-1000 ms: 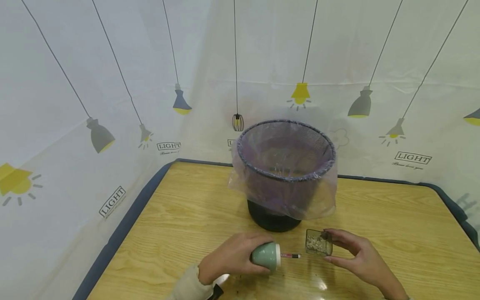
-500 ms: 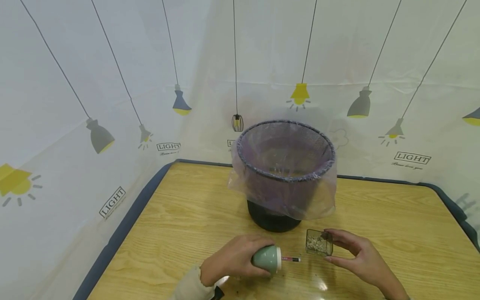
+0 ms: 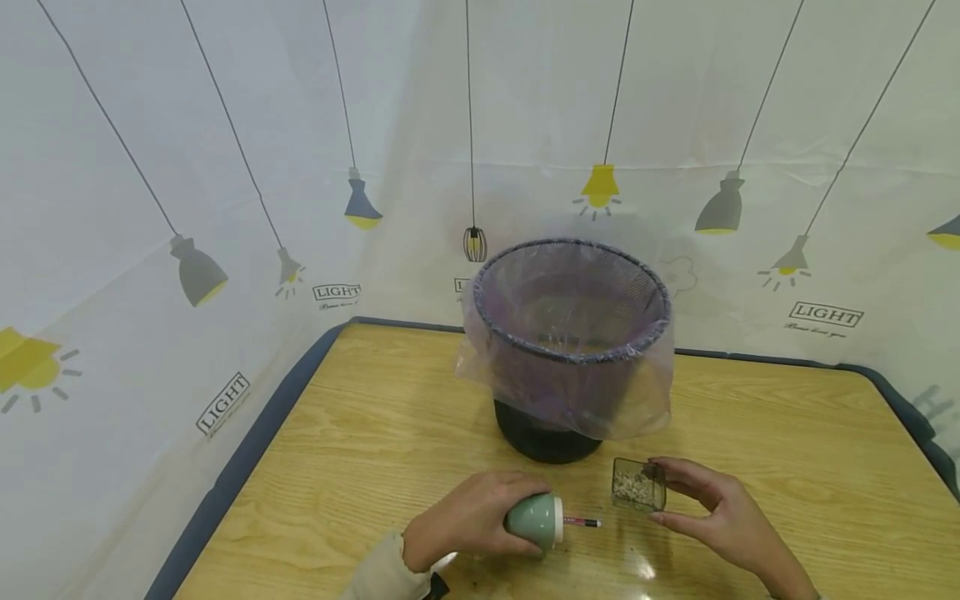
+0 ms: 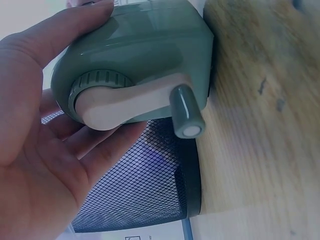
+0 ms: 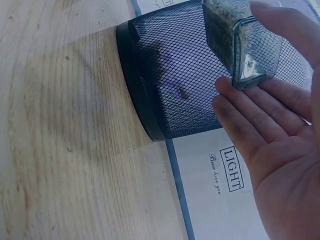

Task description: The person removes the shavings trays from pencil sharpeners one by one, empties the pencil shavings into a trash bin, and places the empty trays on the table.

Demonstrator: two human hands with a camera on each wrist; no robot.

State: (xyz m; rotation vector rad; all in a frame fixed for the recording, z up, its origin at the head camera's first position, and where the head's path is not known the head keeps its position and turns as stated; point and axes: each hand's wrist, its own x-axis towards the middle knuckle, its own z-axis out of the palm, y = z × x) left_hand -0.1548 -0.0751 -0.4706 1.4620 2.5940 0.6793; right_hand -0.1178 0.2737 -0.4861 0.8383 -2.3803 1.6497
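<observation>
My left hand [image 3: 480,517] grips a green pencil sharpener [image 3: 531,522] lying on its side, with its pale end towards the right. Out of that end sticks a short pencil [image 3: 582,522] with a dark band and white tip. The left wrist view shows the sharpener's beige crank [image 4: 127,102] with a green knob. Across from it, my right hand [image 3: 716,510] pinches a small see-through shavings drawer [image 3: 637,486] between thumb and fingers. Pale shavings [image 5: 222,30] fill much of the drawer, which is held apart from the sharpener.
A dark mesh wastebasket [image 3: 551,442] stands just beyond both hands, lined with a pinkish translucent bag [image 3: 607,392] folded over its rim. Small dark specks lie on the wooden table [image 3: 375,417] near the hands. A lamp-patterned sheet [image 3: 675,108] hangs behind the table.
The left hand and sharpener have shifted slightly towards the person, and the pencil sits a little lower in view. The right hand and drawer have barely moved.
</observation>
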